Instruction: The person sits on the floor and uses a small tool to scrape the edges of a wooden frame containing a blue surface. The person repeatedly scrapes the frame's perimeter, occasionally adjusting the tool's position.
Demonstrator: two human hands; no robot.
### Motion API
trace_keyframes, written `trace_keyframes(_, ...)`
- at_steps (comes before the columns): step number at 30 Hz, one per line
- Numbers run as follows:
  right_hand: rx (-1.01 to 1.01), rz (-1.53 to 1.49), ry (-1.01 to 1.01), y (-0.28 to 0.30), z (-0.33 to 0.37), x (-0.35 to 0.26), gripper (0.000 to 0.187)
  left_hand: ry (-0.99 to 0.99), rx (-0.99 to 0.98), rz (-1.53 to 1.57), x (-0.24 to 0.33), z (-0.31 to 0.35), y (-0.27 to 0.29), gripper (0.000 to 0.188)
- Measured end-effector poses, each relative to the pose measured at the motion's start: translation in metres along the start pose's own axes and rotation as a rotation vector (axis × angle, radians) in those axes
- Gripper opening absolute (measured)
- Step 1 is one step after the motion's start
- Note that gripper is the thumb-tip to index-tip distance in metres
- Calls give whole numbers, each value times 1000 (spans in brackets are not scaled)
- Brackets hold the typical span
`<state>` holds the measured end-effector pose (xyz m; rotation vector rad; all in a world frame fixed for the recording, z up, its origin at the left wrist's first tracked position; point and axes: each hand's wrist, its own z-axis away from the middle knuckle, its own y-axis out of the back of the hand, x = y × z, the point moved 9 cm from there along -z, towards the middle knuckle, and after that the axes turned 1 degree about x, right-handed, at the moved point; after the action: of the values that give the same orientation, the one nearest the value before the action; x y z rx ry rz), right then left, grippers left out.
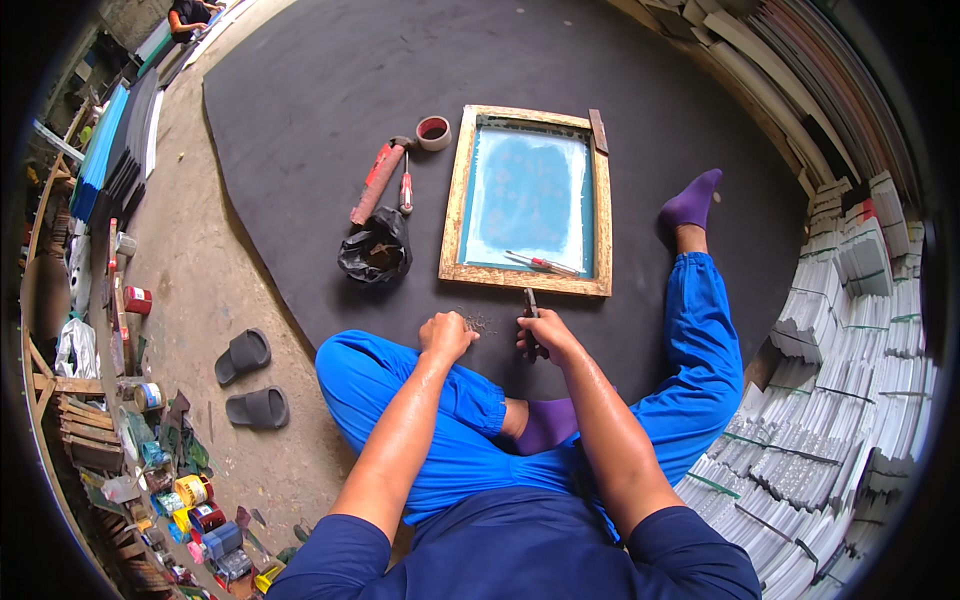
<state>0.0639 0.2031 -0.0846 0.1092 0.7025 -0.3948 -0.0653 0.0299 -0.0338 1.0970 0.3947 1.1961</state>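
My right hand [545, 336] grips a pair of dark pliers [530, 303], jaws pointing away from me, just short of the wooden frame's near edge. My left hand [447, 337] is closed beside a small scatter of thin metal bits [482, 325], perhaps staples or nails; what its fingers hold, if anything, is too small to make out. Beyond both hands lies a screen-printing frame [451, 200] of worn wood with blue-and-white mesh. A screwdriver [543, 263] rests across its near end, and a dark strip [598, 131] sits at its far right corner.
Left of the frame are a hammer with a red handle [376, 184], another screwdriver [406, 190], a tape roll [433, 133] and an open black plastic bag [376, 250]. Slippers [257, 408], paint cans and stacked sheets [800, 450] surround the black mat [320, 80]. Another person [190, 18] sits far left.
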Motion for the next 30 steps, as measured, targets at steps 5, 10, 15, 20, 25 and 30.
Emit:
trace_keyframes(5, 72, 30, -44, 15, -5, -13, 27, -22, 16, 19, 6, 5, 7, 44)
trace_keyframes(10, 94, 64, -74, 20, -9, -23, 29, -18, 53, 60, 6, 4, 10, 44)
trace_keyframes(15, 108, 137, -153, 26, -7, -35, 34, -26, 60, 103, 9, 1, 9, 43)
trace_keyframes(20, 143, 166, -129, 25, -2, -41, 22, -30, 65, 135, 9, -2, 6, 42)
trace_keyframes(25, 298, 400, -74, 27, -7, -31, 18, -11, 66, 152, 11, -5, 6, 43)
trace_keyframes(30, 502, 447, 156, 32, -17, -20, 18, -2, 88, 176, 10, -6, 9, 43)
